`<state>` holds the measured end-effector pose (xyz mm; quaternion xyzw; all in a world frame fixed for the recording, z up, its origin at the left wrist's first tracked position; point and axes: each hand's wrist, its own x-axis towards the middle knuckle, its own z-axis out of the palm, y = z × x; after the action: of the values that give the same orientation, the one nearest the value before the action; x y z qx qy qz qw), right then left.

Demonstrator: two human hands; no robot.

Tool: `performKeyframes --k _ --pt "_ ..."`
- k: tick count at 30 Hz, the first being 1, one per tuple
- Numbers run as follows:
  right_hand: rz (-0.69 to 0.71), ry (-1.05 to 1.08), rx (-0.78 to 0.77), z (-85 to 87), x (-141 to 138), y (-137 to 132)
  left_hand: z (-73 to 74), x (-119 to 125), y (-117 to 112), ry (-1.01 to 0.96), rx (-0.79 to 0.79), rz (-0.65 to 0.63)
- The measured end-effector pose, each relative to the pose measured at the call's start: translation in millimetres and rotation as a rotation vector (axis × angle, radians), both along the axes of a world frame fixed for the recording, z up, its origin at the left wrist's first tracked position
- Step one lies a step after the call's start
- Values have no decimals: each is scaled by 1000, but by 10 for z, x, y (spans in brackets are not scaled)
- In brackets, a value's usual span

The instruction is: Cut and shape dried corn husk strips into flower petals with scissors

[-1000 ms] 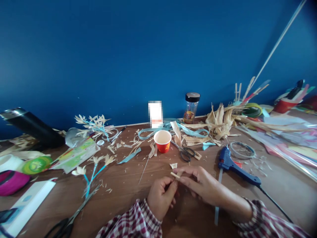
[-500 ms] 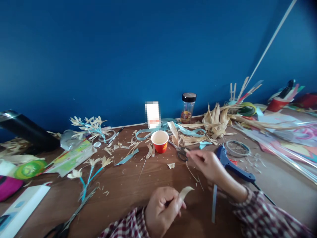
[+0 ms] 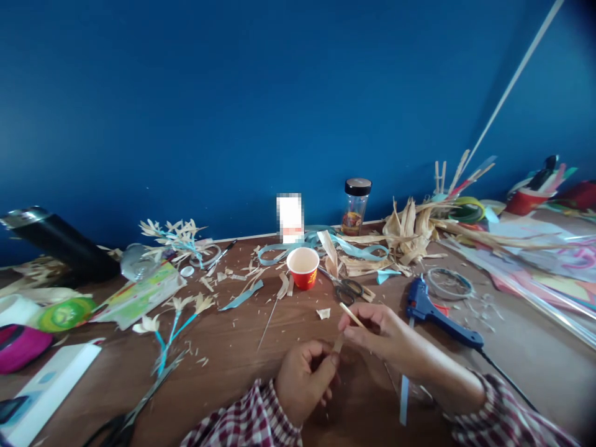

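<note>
My left hand (image 3: 303,380) is closed, pinching a pale strip of corn husk (image 3: 338,343) between thumb and forefinger. Close on its right, my right hand (image 3: 390,338) holds a short thin wooden stick (image 3: 352,315), which slants up to the left. The right fingertips meet the upper end of the husk; whether they also grip it I cannot tell. Beyond the hands stand a red paper cup (image 3: 304,280) and black-handled scissors (image 3: 348,292) lying flat. A blue glue gun (image 3: 435,316) rests right of my right hand.
At left lie husk flowers on blue stems (image 3: 166,338), larger scissors (image 3: 135,413) and a white power strip (image 3: 60,388). A lidded jar (image 3: 356,208) stands by the blue wall. Dried husks (image 3: 410,233) and plastic sheets (image 3: 535,273) cover the right. Scraps litter the tabletop.
My right hand has come down and left from beside the small scissors to the left hand, with the stick now plainly visible. My left hand still holds the husk strip.
</note>
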<state>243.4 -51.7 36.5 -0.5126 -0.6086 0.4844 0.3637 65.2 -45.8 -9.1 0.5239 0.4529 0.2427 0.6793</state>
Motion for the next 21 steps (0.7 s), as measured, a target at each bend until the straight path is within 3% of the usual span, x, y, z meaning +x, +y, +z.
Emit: performKeyframes --k 4,7,10,14,17,21 --pt "111 171 -106 34 3 -51 14 -12 42 -323 -343 -101" --pt "144 217 -139 41 -12 -66 9 -24 74 -407 -429 -112" --pt "63 96 -84 51 -7 -51 2 -29 103 -428 -384 -38" --pt "-56 94 -126 38 3 -32 32 -27 151 -383 -314 186" --pt "-28 175 -161 -21 -13 -38 51 -29 169 -349 -224 283" --pt "63 234 -248 -116 -45 -48 17 -38 151 -322 -84 260"
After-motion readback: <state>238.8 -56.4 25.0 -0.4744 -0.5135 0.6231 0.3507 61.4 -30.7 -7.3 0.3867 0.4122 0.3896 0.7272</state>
